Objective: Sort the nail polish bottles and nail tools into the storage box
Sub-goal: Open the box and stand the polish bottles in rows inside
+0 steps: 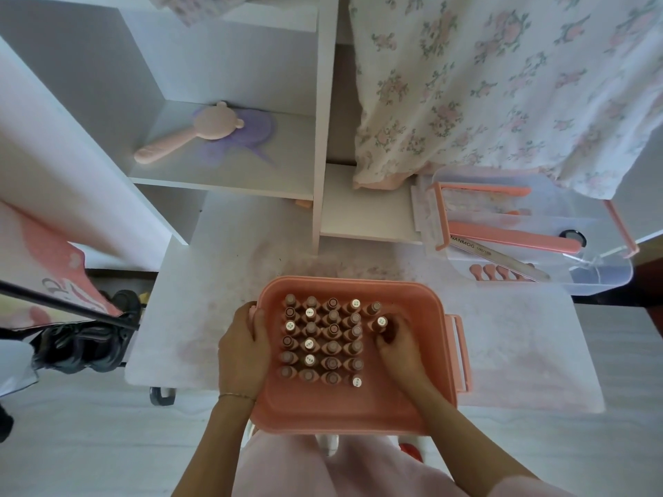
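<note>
A pink storage box sits on the white table in front of me. Several nail polish bottles stand upright in rows in its left half. My left hand grips the box's left rim, thumb inside. My right hand is inside the box on the right, fingers curled round a dark bottle beside a white-capped bottle. A clear tray at the right holds nail tools: a nail file, pink toe separators and a long pink tool.
White shelving rises behind the table with a pink bear-shaped hand mirror on it. A floral cloth hangs at the back right over the clear tray. Dark shoes lie on the floor to the left.
</note>
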